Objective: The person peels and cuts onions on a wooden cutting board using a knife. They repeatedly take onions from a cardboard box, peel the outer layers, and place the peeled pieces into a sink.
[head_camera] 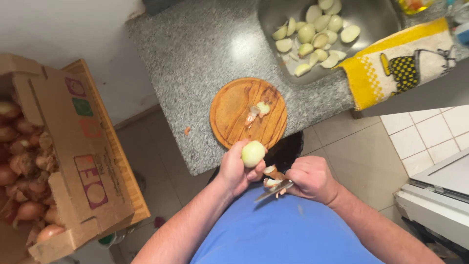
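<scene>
My left hand (234,171) holds a peeled pale onion (253,153) just off the counter's front edge. My right hand (312,179) grips a knife (272,191) with its blade pointing left, and strips of brown onion skin (272,176) hang between thumb and blade. A round wooden cutting board (234,105) lies on the granite counter (195,58) just beyond my hands, with a few onion scraps (257,111) on it.
A steel sink (376,19) at the top holds several peeled onion halves (315,34). A yellow and white towel (400,63) hangs over the counter edge. At the left stands a cardboard box (73,161) of unpeeled onions (22,161). A white appliance (439,190) sits at the lower right.
</scene>
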